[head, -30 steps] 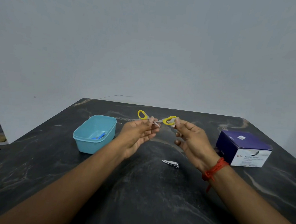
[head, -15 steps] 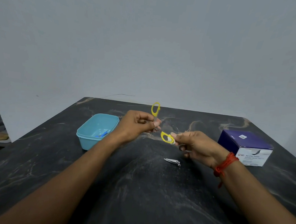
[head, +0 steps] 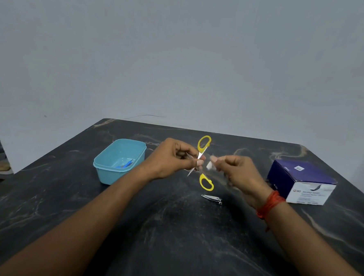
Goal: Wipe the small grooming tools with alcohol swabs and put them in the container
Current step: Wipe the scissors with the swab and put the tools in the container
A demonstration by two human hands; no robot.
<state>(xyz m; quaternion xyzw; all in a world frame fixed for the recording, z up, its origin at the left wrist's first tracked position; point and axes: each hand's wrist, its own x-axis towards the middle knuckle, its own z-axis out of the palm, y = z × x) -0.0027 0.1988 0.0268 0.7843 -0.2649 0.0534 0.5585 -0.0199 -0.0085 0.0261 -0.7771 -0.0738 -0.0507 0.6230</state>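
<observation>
Your left hand (head: 175, 156) is raised above the bench (head: 171, 233), its fingers curled and pinching the yellow-handled scissors (head: 201, 154) near the pivot. The scissors are spread open: one yellow loop stands above your fingertips, the other hangs below them, and a thin blade tip points down and to the left under your hand. Your right hand (head: 236, 173) (blurred) is just right of the scissors, its fingers curled and pinching a small white swab (head: 209, 165) right beside the pivot; you cannot tell whether the swab touches the metal. The nail clipper (head: 212, 199) lies flat on the bench below the lower loop, apart from both hands. The teal container (head: 112, 177) sits to the left of your left wrist with a blue tool (head: 126, 164) inside. The swab box (head: 302, 183) stands to the right, beyond your right wrist.
</observation>
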